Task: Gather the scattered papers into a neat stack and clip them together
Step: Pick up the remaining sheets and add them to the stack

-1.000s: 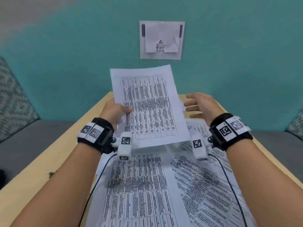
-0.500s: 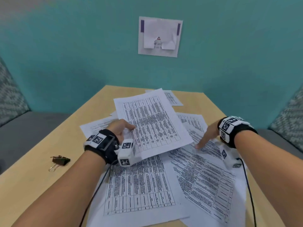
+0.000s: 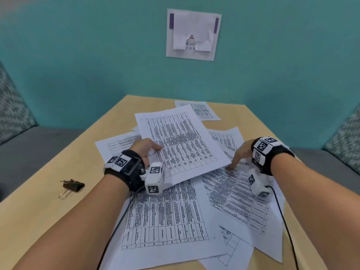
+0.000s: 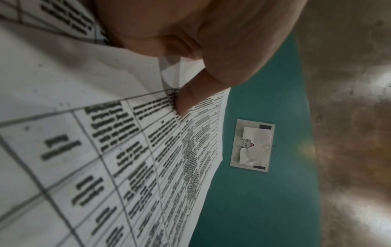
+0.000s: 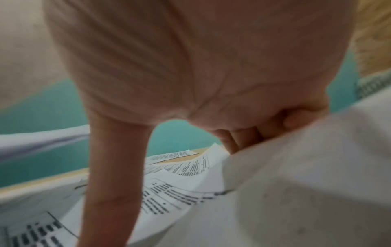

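Several printed sheets lie scattered and overlapping on the tan table (image 3: 39,211). My left hand (image 3: 148,150) pinches one table-printed sheet (image 3: 181,141) at its near left edge and holds it tilted just above the others; its thumb (image 4: 190,98) lies on the print. My right hand (image 3: 240,154) is down on the right-hand sheet (image 3: 233,191). The thumb (image 5: 114,167) is planted on the papers, and the fingers (image 5: 239,138) curl over the raised edge of that sheet (image 5: 296,183). A black binder clip (image 3: 72,186) lies alone at the left.
A large sheet (image 3: 165,221) lies nearest me and a small one (image 3: 200,110) sits at the far edge. Grey seats flank the table on the left (image 3: 29,149) and right (image 3: 331,168). A paper notice (image 3: 192,34) hangs on the teal wall.
The left hand brought its sheet down from upright in front of the wall to low over the table. The right hand dropped from the air onto the right-hand papers.
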### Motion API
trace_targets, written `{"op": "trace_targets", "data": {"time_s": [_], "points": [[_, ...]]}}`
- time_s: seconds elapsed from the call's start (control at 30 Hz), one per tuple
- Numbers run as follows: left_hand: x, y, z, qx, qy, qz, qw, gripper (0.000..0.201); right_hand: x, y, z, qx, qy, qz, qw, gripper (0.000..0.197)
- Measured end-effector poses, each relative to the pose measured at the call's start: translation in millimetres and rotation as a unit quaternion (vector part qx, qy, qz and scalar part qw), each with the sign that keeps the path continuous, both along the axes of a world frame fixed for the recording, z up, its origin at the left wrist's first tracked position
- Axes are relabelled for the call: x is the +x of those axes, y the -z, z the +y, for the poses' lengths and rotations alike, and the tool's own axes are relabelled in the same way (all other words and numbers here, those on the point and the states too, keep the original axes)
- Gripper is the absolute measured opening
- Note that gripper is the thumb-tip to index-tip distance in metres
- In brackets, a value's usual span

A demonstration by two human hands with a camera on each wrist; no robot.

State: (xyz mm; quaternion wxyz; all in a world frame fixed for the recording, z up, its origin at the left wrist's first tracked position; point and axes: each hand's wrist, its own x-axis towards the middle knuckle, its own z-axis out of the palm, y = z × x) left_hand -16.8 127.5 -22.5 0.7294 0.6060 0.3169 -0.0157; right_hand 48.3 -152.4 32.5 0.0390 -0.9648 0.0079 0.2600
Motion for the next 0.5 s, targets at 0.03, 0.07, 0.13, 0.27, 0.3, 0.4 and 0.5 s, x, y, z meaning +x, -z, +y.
{"op": "trace_targets", "data": {"time_s": [0.03,0.07,0.13,0.27,0.3,0.4,0.5], "points": [[0.7,1.1,-1.0,0.000,-0.002,-0.003,1.000,0.065,0.3,0.4,1.4,0.011,0.004,0.001,1.000,0.074],[1.0,2.0,-1.4,0.002,-0.006,-0.006,1.000,0.065,2.0,1.9,2.3,0.015,0.011,0.002,1.000,0.071],[3.1,4.7,-0.8,-0.002,-0.018,-0.018,1.000,0.067,4.6,4.6,2.0,0.026,0.021,-0.017,0.999,0.062],[8.1,10.2,3.0,-0.003,-0.027,-0.023,0.999,0.073,13.1,8.6,-5.1,0.095,0.072,-0.014,0.993,0.050],[9.7,11.3,3.8,-0.005,-0.027,-0.024,0.999,0.074,15.2,7.2,-6.9,0.126,0.092,0.003,0.988,0.044],[11.8,13.0,4.4,-0.010,-0.034,-0.026,0.999,0.074,11.5,0.1,-7.1,0.154,0.098,0.034,0.983,0.034],[14.1,15.2,4.8,-0.013,-0.035,-0.029,0.999,0.074,7.3,-0.3,-5.1,0.161,0.095,0.041,0.982,0.039]]}}
